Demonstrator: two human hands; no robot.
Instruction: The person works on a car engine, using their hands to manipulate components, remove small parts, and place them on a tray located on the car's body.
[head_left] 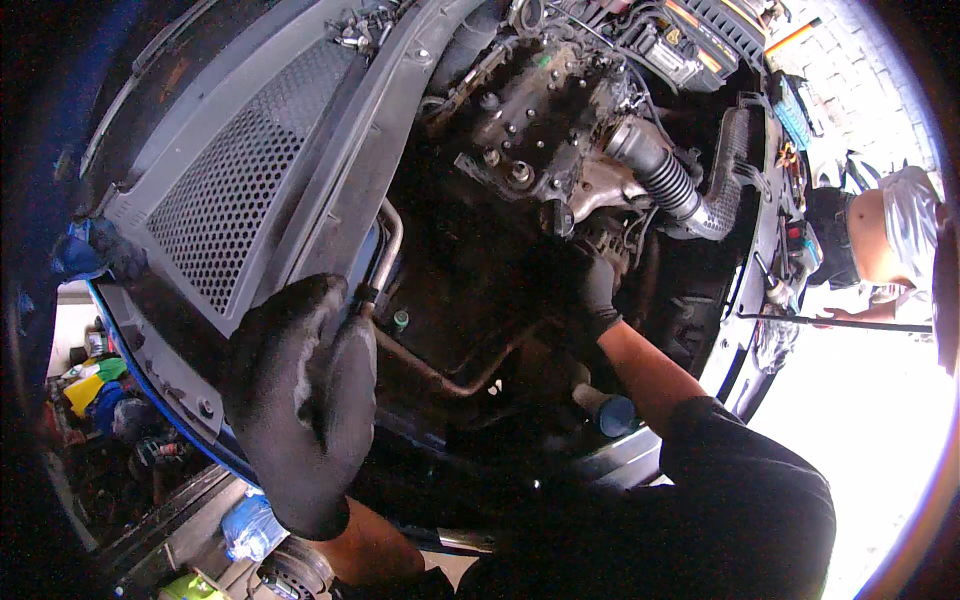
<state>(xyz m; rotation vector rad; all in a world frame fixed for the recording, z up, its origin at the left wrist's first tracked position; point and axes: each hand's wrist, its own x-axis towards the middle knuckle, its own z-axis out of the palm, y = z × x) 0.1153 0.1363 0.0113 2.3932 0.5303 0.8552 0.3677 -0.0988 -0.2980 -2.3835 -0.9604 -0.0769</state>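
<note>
My left hand [305, 400], in a dark grey work glove, is at the edge of the grey plastic cowl [330, 230]. Its fingers lie stretched together, with the thumb side close to a bent metal pipe [388, 245]; I see nothing held. My right hand [592, 285], gloved alike, reaches down into the engine bay beside the engine [525, 130]. Shadow and engine parts hide its fingers, so what they touch is unclear. Just above that hand is a metal heat shield [605, 185]. A small green cap [401, 319] shows between my hands.
A ribbed black air hose [668, 185] curves right of the engine. The cowl has a honeycomb grille [225, 200]. At the far right, another person [875, 235] is partly in view near tools and a long dark rod [850, 323]. A blue-capped part [612, 415] sits by my right forearm.
</note>
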